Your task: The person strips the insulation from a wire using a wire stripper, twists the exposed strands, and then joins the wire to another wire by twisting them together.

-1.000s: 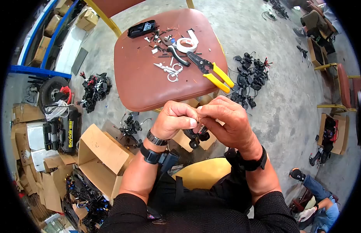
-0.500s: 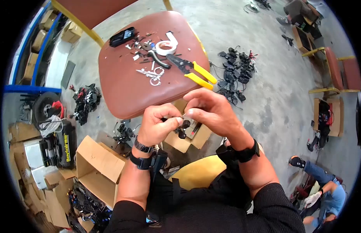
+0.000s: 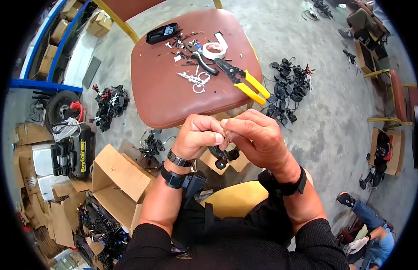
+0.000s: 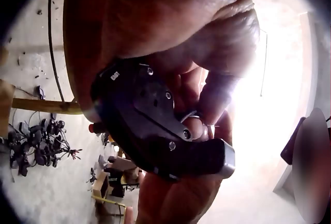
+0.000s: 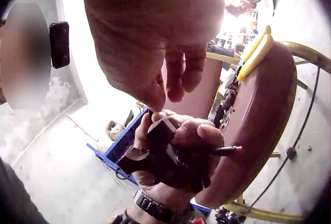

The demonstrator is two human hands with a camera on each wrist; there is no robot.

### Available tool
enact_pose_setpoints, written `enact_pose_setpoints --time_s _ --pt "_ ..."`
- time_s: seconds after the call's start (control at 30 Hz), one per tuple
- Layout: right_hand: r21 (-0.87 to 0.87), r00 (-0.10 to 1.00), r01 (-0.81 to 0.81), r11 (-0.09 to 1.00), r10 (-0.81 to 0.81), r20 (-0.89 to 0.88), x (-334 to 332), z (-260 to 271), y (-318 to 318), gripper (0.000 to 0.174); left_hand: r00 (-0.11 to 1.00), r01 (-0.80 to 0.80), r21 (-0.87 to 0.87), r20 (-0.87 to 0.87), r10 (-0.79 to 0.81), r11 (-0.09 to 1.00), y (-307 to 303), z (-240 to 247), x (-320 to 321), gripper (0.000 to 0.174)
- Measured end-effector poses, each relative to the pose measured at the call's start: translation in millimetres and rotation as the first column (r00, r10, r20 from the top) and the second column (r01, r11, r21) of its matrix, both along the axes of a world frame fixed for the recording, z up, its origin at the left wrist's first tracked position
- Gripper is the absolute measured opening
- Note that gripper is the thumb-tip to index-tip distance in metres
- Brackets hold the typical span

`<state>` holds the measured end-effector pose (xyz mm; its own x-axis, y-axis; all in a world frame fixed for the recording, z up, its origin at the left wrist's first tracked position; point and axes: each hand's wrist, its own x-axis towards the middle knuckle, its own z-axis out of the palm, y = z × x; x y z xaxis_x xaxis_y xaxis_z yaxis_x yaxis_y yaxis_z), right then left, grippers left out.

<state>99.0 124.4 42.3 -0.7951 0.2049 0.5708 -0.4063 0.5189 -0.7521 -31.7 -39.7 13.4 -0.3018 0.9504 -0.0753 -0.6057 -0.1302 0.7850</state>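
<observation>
My left hand holds a black plastic housing with a curved body and several small screws, seen close in the left wrist view. A short black lead with a red tip sticks out beside it in the right wrist view. The left thumb and forefinger pinch a thin wire. My right hand meets them fingertip to fingertip, its thumb and forefinger pinching at the same spot. The fingers hide most of the wire.
Beyond the hands stands a chair with a red-brown seat. On it lie yellow-handled wire strippers, black-handled pliers, folding scissors, a white tape roll and scraps. An open carton stands left; black parts are heaped on the floor.
Half a second ago the right hand's fingers were spread more and a little apart from the left; now they close in again at the left fingertips. The head view swung away and back.
</observation>
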Motion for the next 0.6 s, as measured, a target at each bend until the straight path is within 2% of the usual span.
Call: enact_pose_setpoints --time_s 0.07,0.17,0.2,0.27,0.3,0.37,0.4,0.47,0.5,0.57,0.6 --pt "0.005 0.998 0.007 1.0 -0.007 0.058 2.6 0.4 1.8 0.037 1.0 0.01 0.003 -0.02 -0.01 1.0 0.7 -1.5 0.0 0.008" --pt "-0.15 0.993 -0.014 0.989 0.032 0.117 5.4 3.8 1.7 0.034 0.993 0.03 -0.103 -0.108 -0.041 0.994 -0.7 8.3 -1.2 0.006" --pt "-0.268 0.975 -0.03 0.963 0.087 0.202 7.1 4.7 2.5 0.033 0.971 0.016 -0.128 -0.234 -0.045 0.992 -1.1 9.6 -1.7 0.006" --pt "-0.494 0.915 -0.02 0.869 0.215 0.341 12.6 5.5 6.3 0.03 0.879 -0.013 -0.17 -0.472 -0.069 0.985 -0.5 11.8 -2.5 0.006" --pt "-0.679 0.854 0.005 0.734 0.35 0.385 12.0 2.7 11.9 0.025 0.801 -0.03 -0.161 -0.594 -0.072 0.986 0.5 14.1 -1.6 0.006" --pt "-0.738 0.761 -0.016 0.675 0.487 0.429 9.9 -6.8 23.9 0.023 0.596 -0.046 -0.122 -0.8 -0.071 0.991 5.3 18.6 1.6 0.006" --pt "-0.739 0.775 0.005 0.674 0.464 0.428 12.0 -6.9 24.2 0.024 0.583 -0.076 -0.122 -0.811 -0.055 0.99 5.1 15.7 2.1 0.006" --pt "-0.744 0.792 0.02 0.668 0.444 0.42 8.8 -6.3 21.2 0.025 0.761 -0.092 -0.173 -0.647 -0.043 0.981 3.5 10.8 0.3 0.006" --pt "-0.702 0.838 0.025 0.712 0.368 0.403 9.4 -5.6 17.6 0.027 0.834 -0.108 -0.205 -0.551 -0.023 0.973 -0.1 10.3 -0.5 0.006" --pt "-0.617 0.913 0.042 0.786 0.221 0.344 12.9 -4.2 8.6 0.03 0.897 -0.095 -0.188 -0.441 0.002 0.978 -1.7 9.8 -5.4 0.008" --pt "-0.409 0.95 0.044 0.912 0.089 0.3 12.8 -6.6 7.4 0.034 0.922 -0.089 -0.158 -0.387 0.021 0.984 -2.1 5.8 -7.6 0.008"
